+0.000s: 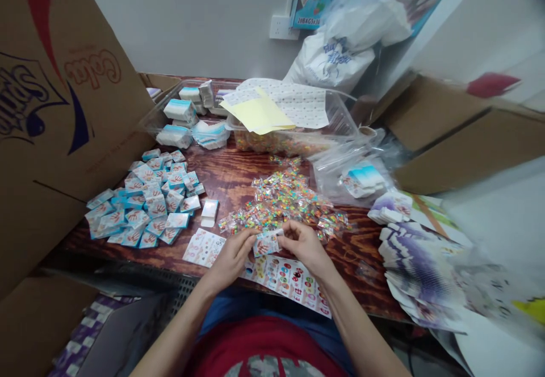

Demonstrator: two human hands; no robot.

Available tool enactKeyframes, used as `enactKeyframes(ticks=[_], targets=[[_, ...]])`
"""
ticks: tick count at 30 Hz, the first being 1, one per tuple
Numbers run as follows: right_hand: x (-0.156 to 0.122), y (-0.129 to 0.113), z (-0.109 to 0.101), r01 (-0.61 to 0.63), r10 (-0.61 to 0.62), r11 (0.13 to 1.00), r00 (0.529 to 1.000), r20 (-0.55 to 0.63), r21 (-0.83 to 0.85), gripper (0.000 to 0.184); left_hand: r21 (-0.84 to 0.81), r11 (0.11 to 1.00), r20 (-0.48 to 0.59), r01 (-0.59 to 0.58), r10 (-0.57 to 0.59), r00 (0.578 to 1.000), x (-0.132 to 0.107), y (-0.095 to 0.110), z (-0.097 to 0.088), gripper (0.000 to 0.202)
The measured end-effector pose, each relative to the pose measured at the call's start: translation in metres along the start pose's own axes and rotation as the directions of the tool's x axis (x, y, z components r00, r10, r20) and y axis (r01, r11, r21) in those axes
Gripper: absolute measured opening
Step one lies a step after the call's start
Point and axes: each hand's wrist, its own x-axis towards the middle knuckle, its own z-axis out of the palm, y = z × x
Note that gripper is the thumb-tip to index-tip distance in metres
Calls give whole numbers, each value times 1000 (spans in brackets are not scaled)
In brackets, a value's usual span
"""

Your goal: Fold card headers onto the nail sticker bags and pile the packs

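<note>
Between my two hands is a small printed carton [267, 243], white and blue with a hand picture. My left hand [233, 256] pinches its left end. My right hand [305, 247] grips its right end with thumb and fingers. Just beyond lies a spread of small clear packets [283, 201] with bright bits inside. Sticker sheets [293, 280] lie under and below my hands, and more small sheets [203, 247] are by my left wrist. One white carton [209, 212] with its end flap out lies left of the packets.
A heap of small cartons [149, 201] covers the table's left, beside a big cardboard box [46, 110]. Behind stand clear bins, one topped with yellow paper [259, 113]. On the right are a plastic bag of flat cartons [361, 179] and stacked purple-white prints [415, 263].
</note>
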Motion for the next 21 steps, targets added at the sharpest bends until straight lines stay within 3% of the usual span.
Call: enactKeyframes(ticks=[7,11,15,21], targets=[[-6,-3,-14,171,-162,978,983,84,-121,19,-149,985,14,90,-89,996,0,-4,3,47],[-14,-8,-18,151,-132,980,981,145,-130,22,-136,987,-15,82,-85,996,2,-8,6,44],[-10,-1,-12,142,-124,981,983,135,-134,26,-130,990,-46,56,-62,997,3,-11,15,43],[0,21,-16,37,-35,999,993,116,-19,24,-115,989,92,98,-87,992,-1,-11,21,45]])
